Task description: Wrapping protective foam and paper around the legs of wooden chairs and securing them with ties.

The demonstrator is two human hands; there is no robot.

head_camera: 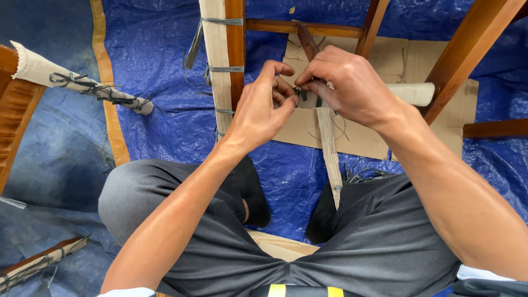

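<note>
My left hand (259, 107) and my right hand (344, 82) meet above a pale woven strap (328, 148) that runs from my lap up to the hands. Both pinch thin dark strands (301, 93) at the strap's upper end; the fingers hide the exact grip. A dark wooden-handled tool (307, 41) pokes out behind my right hand, and a white roll (412, 93) shows to its right. The strap-wrapped wooden frame rail (223, 60) stands just left of my left hand.
A blue tarp (159, 82) covers the floor, with cardboard (352, 135) beneath the frame. Brown wooden frame legs (467, 49) cross at top right. Another strap-wrapped wooden piece (77, 82) lies left, and one more at bottom left (38, 264). Loose strand scraps (363, 175) lie by my knee.
</note>
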